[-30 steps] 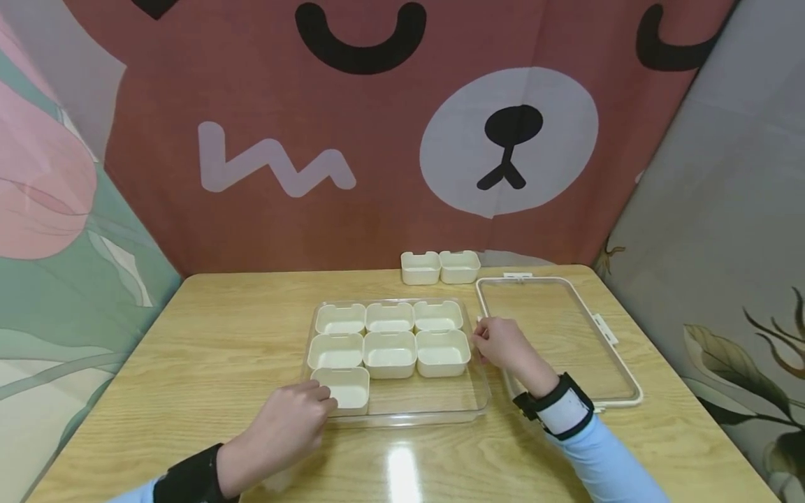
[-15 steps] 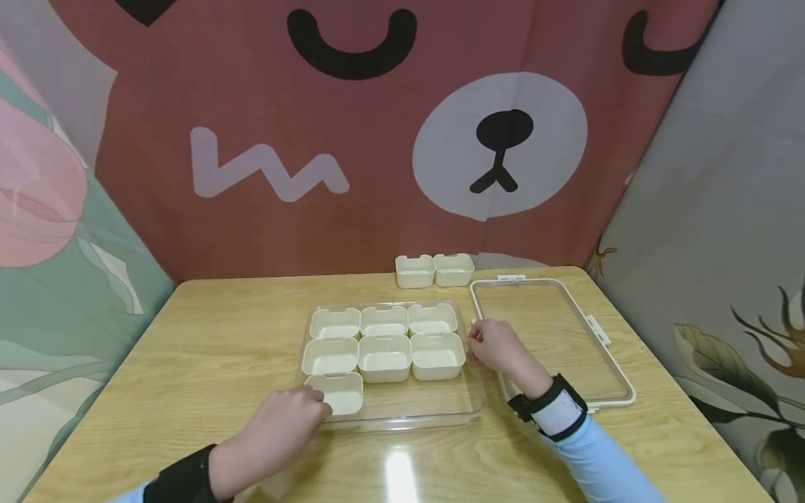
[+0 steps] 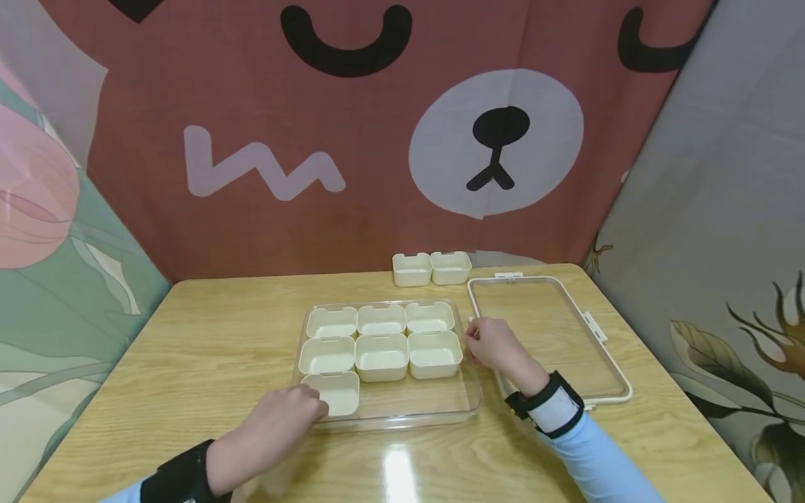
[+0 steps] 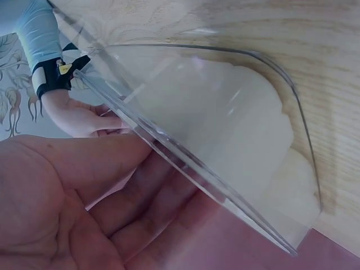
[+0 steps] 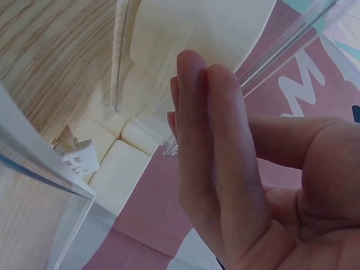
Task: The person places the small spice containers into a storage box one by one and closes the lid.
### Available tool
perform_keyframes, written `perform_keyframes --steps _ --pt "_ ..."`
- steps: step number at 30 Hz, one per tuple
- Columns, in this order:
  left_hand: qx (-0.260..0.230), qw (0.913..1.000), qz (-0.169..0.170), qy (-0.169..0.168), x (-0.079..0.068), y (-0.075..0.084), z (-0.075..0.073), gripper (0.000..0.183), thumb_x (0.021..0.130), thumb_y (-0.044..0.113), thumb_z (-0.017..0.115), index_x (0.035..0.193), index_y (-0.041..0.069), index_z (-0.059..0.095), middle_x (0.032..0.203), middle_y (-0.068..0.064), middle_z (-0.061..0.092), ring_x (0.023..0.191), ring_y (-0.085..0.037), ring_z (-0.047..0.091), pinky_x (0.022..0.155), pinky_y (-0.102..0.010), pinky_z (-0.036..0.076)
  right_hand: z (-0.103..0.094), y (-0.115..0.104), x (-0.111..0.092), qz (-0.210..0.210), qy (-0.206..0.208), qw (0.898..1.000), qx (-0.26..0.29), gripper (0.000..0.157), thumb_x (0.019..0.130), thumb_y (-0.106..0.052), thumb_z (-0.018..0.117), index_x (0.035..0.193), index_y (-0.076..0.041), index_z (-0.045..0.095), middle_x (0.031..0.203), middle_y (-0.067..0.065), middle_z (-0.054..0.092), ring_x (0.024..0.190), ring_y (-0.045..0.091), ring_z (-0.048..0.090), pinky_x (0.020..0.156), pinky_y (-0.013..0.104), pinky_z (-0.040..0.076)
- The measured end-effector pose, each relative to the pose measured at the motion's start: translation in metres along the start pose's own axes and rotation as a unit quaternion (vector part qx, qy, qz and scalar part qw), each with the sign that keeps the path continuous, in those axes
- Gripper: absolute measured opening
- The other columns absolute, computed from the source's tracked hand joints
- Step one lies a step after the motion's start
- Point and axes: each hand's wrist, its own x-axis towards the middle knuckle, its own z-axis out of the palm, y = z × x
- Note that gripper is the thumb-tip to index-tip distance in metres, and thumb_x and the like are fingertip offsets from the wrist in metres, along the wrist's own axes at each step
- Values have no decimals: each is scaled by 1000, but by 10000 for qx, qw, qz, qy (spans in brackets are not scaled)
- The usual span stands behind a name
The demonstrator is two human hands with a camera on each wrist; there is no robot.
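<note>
Inside the clear plastic tray (image 3: 428, 421), several small cream boxes (image 3: 381, 357) stand in two rows. A further cream box (image 3: 336, 395) sits at its front left corner. Reaching over the tray's rim there, my left hand (image 3: 277, 426) holds this box by its near left side. The left wrist view shows the thumb and curled fingers at the rim, their tips partly hidden. At the tray's right wall, my right hand (image 3: 503, 349) pinches the clear rim. In the right wrist view, its index and middle fingers (image 5: 230, 129) are fairly straight, with the thumb opposite.
Two more cream boxes (image 3: 411, 271) (image 3: 451, 269) stand side by side at the table's back edge. To the right of the tray lies a clear lid (image 3: 548, 335) with a white frame and clips. A printed curtain (image 3: 251, 230) hangs behind the wooden table (image 3: 207, 335).
The whole view has shifted slightly to the left. Both hands, the tray and the boxes keep their places relative to one another.
</note>
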Motion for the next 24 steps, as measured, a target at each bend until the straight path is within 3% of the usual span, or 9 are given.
perform_keyframes --steps 10,24 --pt "146 9998 -118 -82 -3 1 -1 24 68 -6 67 63 16 61 61 6 52 56 -10 49 41 -26 37 1 0 0 -105 13 9999 -66 12 90 -9 60 83 0 62 63 5 60 52 12 57 48 24 44" --pt "260 9991 -314 132 -5 1 1 26 67 -7 66 62 16 56 56 5 50 51 -8 47 40 -26 38 -1 0 0 30 -63 10000 13 12 91 -10 59 83 -1 62 65 5 61 55 16 59 49 25 45"
